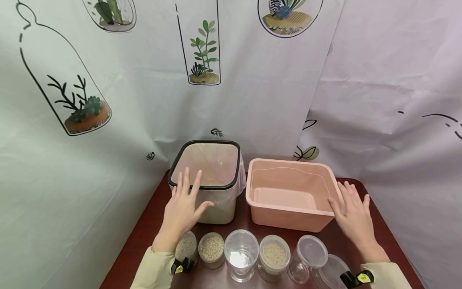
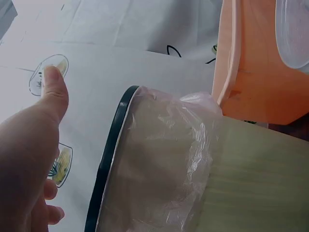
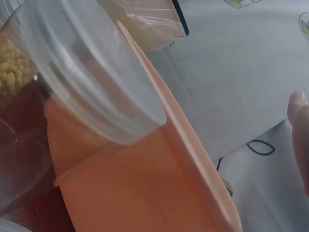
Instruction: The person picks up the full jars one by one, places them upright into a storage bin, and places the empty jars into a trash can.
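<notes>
My left hand [image 1: 182,212], fingers spread and straight, hovers in front of a bin [image 1: 220,212] with a black rim and clear liner bag; it holds nothing. In the left wrist view the thumb of the left hand [image 2: 29,140] points up, apart from the bin's rim [image 2: 108,150]. At the right end of a pink plastic basin [image 1: 288,218] is my right hand [image 1: 355,218], fingers extended and holding nothing. Whether it touches the rim I cannot tell. Only part of a finger of the right hand [image 3: 300,140] shows in the right wrist view, beyond the basin [image 3: 140,188].
Along the near side of the dark red table [image 1: 144,237] stand jars of pale beans [image 1: 211,247], [image 1: 274,255], another filled jar [image 1: 185,245] and an empty clear jar [image 1: 241,253]. Clear containers [image 1: 312,251], [image 1: 333,273] stand at right. A printed cloth [image 1: 252,100] hangs behind.
</notes>
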A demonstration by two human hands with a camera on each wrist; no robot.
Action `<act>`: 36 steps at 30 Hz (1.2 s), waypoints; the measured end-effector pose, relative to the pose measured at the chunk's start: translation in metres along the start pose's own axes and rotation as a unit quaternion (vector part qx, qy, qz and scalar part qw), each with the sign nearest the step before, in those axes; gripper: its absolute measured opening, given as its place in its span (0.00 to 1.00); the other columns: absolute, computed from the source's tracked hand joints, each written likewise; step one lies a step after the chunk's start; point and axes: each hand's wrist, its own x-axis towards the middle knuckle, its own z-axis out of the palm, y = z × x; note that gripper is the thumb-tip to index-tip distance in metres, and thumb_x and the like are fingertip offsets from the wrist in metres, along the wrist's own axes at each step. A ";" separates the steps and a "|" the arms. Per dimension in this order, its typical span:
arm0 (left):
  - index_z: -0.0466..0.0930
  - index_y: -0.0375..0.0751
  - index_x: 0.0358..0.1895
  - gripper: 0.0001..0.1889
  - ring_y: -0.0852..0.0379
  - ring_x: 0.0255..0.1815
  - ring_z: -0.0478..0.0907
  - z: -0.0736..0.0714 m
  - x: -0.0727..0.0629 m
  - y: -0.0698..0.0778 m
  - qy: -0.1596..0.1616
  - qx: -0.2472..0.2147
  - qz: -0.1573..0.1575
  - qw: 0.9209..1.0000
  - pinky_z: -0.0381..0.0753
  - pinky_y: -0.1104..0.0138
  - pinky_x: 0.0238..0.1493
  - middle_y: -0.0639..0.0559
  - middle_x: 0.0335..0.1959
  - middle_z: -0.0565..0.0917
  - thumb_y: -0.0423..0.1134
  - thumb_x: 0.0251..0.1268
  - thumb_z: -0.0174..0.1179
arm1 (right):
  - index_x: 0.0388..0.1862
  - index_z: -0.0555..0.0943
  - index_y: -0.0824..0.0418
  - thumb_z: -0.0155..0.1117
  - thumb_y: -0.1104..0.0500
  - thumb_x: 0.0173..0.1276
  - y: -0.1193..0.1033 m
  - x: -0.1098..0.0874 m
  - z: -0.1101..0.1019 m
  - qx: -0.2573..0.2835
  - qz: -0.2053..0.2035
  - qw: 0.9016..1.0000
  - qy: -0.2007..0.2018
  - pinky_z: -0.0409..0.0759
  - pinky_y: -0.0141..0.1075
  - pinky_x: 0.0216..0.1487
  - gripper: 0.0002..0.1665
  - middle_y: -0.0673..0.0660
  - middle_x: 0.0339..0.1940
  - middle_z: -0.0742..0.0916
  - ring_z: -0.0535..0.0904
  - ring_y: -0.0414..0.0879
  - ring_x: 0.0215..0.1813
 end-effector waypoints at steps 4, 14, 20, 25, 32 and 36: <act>0.48 0.50 0.74 0.46 0.38 0.69 0.52 -0.002 -0.005 0.002 0.036 -0.018 -0.002 0.999 0.70 0.44 0.52 0.37 0.72 0.51 0.74 0.57 0.36 | 0.64 0.67 0.67 0.57 0.51 0.68 0.003 -0.002 0.002 0.016 0.014 1.000 0.012 0.36 0.58 0.67 0.31 0.71 0.65 0.67 0.55 0.60 0.70; 0.62 0.40 0.68 0.45 0.42 0.63 0.66 0.004 -0.024 -0.004 0.122 -0.032 0.012 0.992 0.75 0.48 0.45 0.37 0.65 0.67 0.72 0.60 0.36 | 0.59 0.71 0.69 0.59 0.54 0.67 0.013 -0.008 0.008 0.022 0.051 0.998 0.023 0.47 0.61 0.65 0.27 0.72 0.59 0.73 0.67 0.68 0.59; 0.67 0.36 0.65 0.41 0.41 0.55 0.74 0.008 -0.038 -0.009 0.160 -0.039 0.011 0.986 0.79 0.52 0.35 0.36 0.62 0.70 0.68 0.60 0.47 | 0.59 0.71 0.69 0.57 0.52 0.68 0.015 -0.015 0.009 0.039 0.110 0.993 0.002 0.58 0.63 0.57 0.28 0.72 0.60 0.72 0.64 0.70 0.59; 0.76 0.35 0.57 0.34 0.42 0.50 0.77 0.012 -0.048 -0.013 0.219 -0.042 0.025 0.975 0.79 0.54 0.25 0.38 0.54 0.77 0.63 0.63 0.48 | 0.59 0.71 0.69 0.58 0.52 0.67 0.019 -0.021 0.013 0.053 0.141 0.989 -0.003 0.62 0.63 0.54 0.27 0.73 0.59 0.72 0.64 0.69 0.60; 0.79 0.35 0.53 0.30 0.41 0.47 0.77 0.020 -0.070 -0.021 0.194 -0.042 -0.007 0.980 0.78 0.55 0.21 0.38 0.51 0.79 0.60 0.63 0.53 | 0.57 0.71 0.72 0.58 0.54 0.67 0.021 -0.024 0.018 0.070 0.168 0.983 -0.007 0.67 0.59 0.48 0.27 0.74 0.56 0.72 0.68 0.66 0.54; 0.78 0.36 0.53 0.29 0.41 0.46 0.77 0.027 -0.083 -0.027 0.173 -0.048 -0.041 0.983 0.77 0.55 0.20 0.38 0.50 0.79 0.56 0.57 0.61 | 0.58 0.70 0.74 0.56 0.53 0.68 0.024 -0.028 0.021 0.079 0.185 0.979 -0.017 0.67 0.59 0.47 0.29 0.75 0.55 0.72 0.69 0.66 0.53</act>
